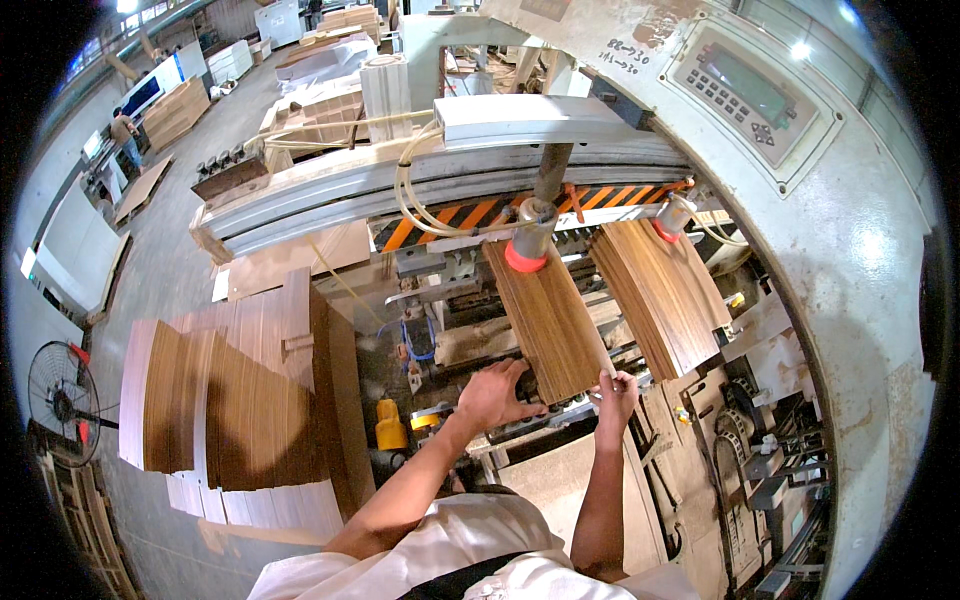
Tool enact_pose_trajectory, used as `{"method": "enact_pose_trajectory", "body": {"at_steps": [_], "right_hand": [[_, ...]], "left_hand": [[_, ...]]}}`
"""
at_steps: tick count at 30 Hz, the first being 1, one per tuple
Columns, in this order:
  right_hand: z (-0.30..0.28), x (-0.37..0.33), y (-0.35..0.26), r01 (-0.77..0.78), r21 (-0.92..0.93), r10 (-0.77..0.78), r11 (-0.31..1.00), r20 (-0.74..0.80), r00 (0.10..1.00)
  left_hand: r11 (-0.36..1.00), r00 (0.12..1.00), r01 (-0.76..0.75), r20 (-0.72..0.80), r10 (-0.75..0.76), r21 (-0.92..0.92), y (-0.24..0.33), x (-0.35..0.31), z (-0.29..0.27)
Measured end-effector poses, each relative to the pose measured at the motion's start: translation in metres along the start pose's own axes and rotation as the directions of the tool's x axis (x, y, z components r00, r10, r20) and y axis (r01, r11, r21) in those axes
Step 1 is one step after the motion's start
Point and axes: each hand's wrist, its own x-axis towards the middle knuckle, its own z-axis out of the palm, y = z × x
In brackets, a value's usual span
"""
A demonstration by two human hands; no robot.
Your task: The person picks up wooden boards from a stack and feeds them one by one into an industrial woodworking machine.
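A brown wood-grain board (pixel 552 325) lies in the machine in front of me. A cylinder clamp with a red pad (pixel 526 257) sits on its far end. My right hand (pixel 614 398) pinches the board's near right corner between thumb and fingers. By the near left corner is my left hand (pixel 492 396), its fingers and thumb spread. Whether its fingertips touch the board, I cannot tell. To the right, a stack of similar boards (pixel 665 300) rests under a second red-padded clamp (pixel 668 226).
A tall stack of brown panels (pixel 235 400) stands at my left. The machine's pale housing with a control panel (pixel 745 90) curves along the right. A metal beam (pixel 450 180) with hoses crosses ahead. A yellow part (pixel 390 425) is low left; a fan (pixel 65 400) stands farther left.
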Motion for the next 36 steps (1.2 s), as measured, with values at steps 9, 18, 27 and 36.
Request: {"method": "enact_pose_trajectory", "body": {"at_steps": [9, 18, 27, 36], "right_hand": [[-0.002, 0.003, 0.002, 0.028, -0.032, -0.027, 0.999, 0.017, 0.999], [-0.001, -0.011, -0.008, -0.072, 0.113, 0.067, 0.991, 0.049, 0.997], [-0.017, -0.022, 0.012, -0.329, 0.534, 0.156, 0.779, 0.343, 0.926], [0.001, 0.008, 0.045, -0.305, 0.365, 0.218, 0.88, 0.26, 0.941]], "left_hand": [[1.0, 1.0, 0.015, 0.02, -0.015, 0.017, 0.006, 0.0, -0.006], [0.999, 0.999, 0.01, -0.035, -0.012, -0.031, 0.004, 0.001, -0.002], [0.999, 0.999, 0.035, -0.034, -0.035, 0.004, 0.004, 0.003, -0.004], [0.995, 0.995, 0.094, 0.011, -0.094, 0.012, 0.015, 0.002, -0.014]]}}
